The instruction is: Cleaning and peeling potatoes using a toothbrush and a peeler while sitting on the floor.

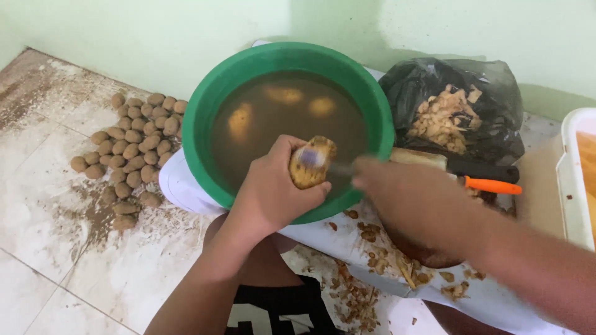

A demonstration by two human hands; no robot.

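2 hands work over our green basin (pixel 205 118) of murky water: left hand (pixel 273 192) clenched around the half-peeled potato (pixel 311 161), blurred right hand (pixel 397 186) beside our fingertips gripping what looks like a peeler, which we judge might slip and nick them.

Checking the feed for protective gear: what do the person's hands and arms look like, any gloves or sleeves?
Both are bare: no gloves, sleeves, watch or rings show on the left hand or the right hand. The right one is motion-blurred, so small details cannot be told.
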